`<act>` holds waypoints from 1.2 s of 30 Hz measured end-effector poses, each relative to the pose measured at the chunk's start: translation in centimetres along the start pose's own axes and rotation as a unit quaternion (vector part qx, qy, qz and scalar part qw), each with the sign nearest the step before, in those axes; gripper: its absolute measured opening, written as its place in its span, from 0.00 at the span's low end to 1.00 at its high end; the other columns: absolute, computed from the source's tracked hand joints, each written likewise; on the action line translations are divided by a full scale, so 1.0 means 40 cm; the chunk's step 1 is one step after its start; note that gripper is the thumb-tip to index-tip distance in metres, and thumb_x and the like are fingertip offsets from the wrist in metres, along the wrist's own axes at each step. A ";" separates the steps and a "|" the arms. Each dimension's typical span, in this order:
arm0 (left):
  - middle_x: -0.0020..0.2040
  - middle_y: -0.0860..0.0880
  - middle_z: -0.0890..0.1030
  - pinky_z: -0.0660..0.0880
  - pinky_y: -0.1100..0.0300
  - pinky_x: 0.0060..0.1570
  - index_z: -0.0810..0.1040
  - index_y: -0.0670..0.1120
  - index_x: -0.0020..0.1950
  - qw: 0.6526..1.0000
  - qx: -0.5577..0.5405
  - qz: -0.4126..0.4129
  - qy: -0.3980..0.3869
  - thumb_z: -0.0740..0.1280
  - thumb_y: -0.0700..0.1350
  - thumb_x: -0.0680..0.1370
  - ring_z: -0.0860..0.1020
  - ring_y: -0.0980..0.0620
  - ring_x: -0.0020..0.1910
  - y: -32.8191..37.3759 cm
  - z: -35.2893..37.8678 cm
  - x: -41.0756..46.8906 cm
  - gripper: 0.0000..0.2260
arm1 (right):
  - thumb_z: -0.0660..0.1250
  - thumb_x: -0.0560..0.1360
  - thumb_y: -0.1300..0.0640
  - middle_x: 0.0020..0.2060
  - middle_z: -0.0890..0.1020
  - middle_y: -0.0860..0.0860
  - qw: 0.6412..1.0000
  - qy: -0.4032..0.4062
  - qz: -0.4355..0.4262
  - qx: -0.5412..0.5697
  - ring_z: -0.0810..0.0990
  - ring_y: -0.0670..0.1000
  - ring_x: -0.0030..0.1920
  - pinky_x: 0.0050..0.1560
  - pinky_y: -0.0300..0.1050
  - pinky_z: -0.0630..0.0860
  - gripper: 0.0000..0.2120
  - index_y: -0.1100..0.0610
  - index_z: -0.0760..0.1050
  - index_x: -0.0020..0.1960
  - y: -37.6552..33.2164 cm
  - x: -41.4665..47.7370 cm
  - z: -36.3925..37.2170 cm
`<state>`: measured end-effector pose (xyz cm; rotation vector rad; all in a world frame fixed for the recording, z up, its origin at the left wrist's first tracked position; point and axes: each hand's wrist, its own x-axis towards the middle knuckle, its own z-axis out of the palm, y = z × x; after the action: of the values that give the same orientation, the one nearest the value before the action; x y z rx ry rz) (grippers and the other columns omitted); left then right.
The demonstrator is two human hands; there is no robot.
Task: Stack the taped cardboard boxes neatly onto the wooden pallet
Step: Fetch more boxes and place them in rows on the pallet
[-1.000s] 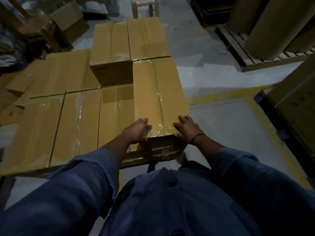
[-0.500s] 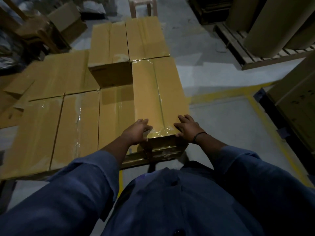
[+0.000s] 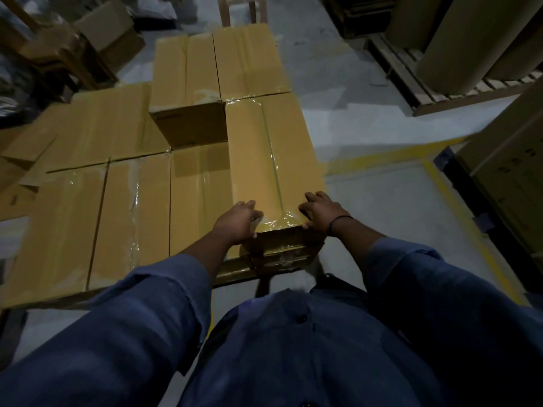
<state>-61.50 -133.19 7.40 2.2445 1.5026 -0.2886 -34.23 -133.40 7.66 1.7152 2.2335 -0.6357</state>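
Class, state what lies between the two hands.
Head view: wrinkled clear tape on the brown cardboard box lies between left hand and right hand.

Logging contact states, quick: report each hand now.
Left hand: open, fingers resting on the near left corner of the top box.
Right hand: open, fingers spread over its near right corner.
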 end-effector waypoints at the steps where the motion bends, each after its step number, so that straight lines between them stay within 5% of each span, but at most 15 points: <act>1: 0.74 0.47 0.69 0.74 0.48 0.62 0.73 0.51 0.75 1.000 0.002 -0.001 0.009 0.79 0.47 0.73 0.69 0.45 0.68 0.003 0.002 -0.006 0.32 | 0.71 0.77 0.46 0.74 0.63 0.53 1.000 0.004 0.004 -0.005 0.58 0.59 0.75 0.65 0.64 0.72 0.23 0.50 0.73 0.70 -0.006 -0.004 0.002; 9: 0.72 0.45 0.72 0.74 0.49 0.64 0.78 0.48 0.70 0.999 -0.015 -0.014 0.042 0.76 0.42 0.75 0.71 0.42 0.69 -0.007 0.033 -0.069 0.23 | 0.71 0.77 0.50 0.66 0.65 0.55 0.994 0.063 0.077 0.048 0.66 0.63 0.66 0.59 0.62 0.76 0.11 0.51 0.71 0.54 -0.022 -0.038 0.049; 17: 0.58 0.47 0.74 0.75 0.54 0.47 0.81 0.48 0.59 0.993 -0.051 -0.039 0.095 0.67 0.34 0.77 0.78 0.43 0.54 -0.003 0.056 -0.099 0.14 | 0.68 0.77 0.61 0.58 0.69 0.58 0.987 0.098 0.101 0.076 0.76 0.64 0.52 0.58 0.59 0.79 0.05 0.54 0.74 0.51 -0.006 -0.048 0.074; 36: 0.67 0.45 0.77 0.77 0.50 0.59 0.82 0.47 0.65 0.986 -0.086 -0.055 0.131 0.72 0.34 0.76 0.79 0.42 0.62 -0.001 0.055 -0.093 0.18 | 0.65 0.78 0.64 0.51 0.69 0.56 0.989 0.109 0.096 0.013 0.74 0.59 0.42 0.50 0.55 0.80 0.06 0.55 0.75 0.53 0.001 -0.026 0.073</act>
<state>-62.88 -137.26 6.91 2.1300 1.7166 0.1065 -34.07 -135.69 5.58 2.0706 2.1664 -0.4533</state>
